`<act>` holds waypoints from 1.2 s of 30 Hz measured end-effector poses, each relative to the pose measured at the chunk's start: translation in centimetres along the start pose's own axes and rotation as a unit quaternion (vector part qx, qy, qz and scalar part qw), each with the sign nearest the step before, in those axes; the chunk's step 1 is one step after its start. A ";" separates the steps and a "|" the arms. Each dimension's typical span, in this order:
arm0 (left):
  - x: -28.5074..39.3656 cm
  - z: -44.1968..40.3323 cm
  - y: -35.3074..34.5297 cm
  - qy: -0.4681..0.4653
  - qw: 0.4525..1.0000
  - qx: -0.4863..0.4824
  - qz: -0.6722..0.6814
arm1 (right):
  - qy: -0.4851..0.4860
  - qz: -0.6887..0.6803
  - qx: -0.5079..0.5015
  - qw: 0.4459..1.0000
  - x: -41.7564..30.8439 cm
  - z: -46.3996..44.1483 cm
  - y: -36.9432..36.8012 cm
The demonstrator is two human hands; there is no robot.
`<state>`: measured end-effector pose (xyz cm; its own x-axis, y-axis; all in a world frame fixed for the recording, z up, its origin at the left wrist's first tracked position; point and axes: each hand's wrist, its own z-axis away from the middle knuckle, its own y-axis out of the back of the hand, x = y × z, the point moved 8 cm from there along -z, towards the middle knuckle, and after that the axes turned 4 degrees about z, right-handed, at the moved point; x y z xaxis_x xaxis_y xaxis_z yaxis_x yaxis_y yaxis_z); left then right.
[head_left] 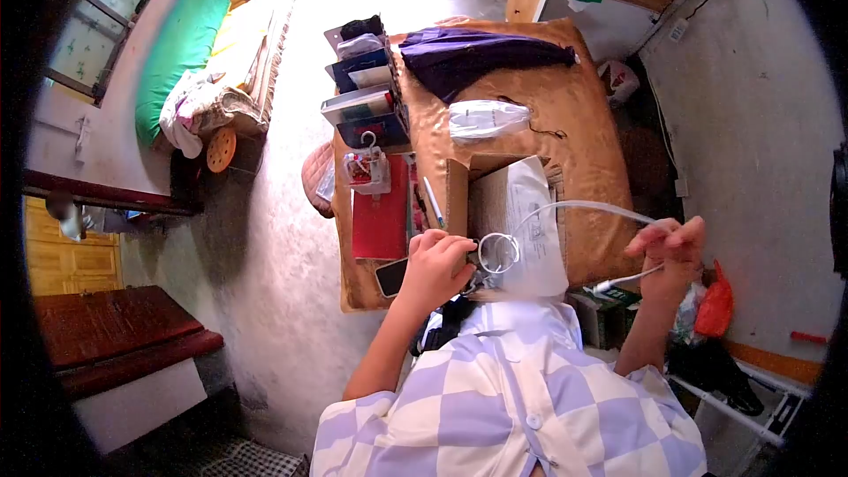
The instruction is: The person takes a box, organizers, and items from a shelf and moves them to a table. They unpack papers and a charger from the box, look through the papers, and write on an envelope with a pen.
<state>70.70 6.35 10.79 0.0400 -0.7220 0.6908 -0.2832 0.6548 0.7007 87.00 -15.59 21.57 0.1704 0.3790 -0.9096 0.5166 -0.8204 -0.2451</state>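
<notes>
A white cable (590, 204) runs between my two hands above the table. Part of it forms a small coil (485, 267) beside the fingers of my left hand (437, 265), which are closed on it. Off to the right, my right hand (671, 247) is raised with its fingers pinching the cable near one end. That end, with a white plug (604, 286), hangs out to the left below the hand. Under the cable stands an open cardboard box (457, 199), with a printed white sheet (533, 203) lying over it.
Left of the box lie a red book (378, 223), a dark phone (390, 279) and a pen (434, 201). A small hanging basket (367, 173) rests on the book. Farther back are upright books (360, 104), a white plastic bag (481, 121) and purple cloth (473, 53).
</notes>
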 end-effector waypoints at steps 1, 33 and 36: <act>0.2 -0.2 -0.3 -0.002 1.000 -0.021 -0.012 | 0.009 -0.008 0.012 1.000 -0.3 -0.2 0.4; 3.1 -3.5 -3.3 -0.043 0.966 -0.164 0.197 | 0.085 -0.176 -0.117 0.974 -15.0 -7.3 -4.7; 2.1 -3.9 -0.4 0.030 0.942 -0.114 0.315 | 0.038 -0.143 -0.108 0.983 -9.2 -7.1 -3.7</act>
<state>74.66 5.42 12.65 -0.0102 -0.1646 0.9863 -0.0561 0.9849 0.1638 89.50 -13.04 33.19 0.0495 0.6189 -0.7839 0.7167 -0.5687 -0.4037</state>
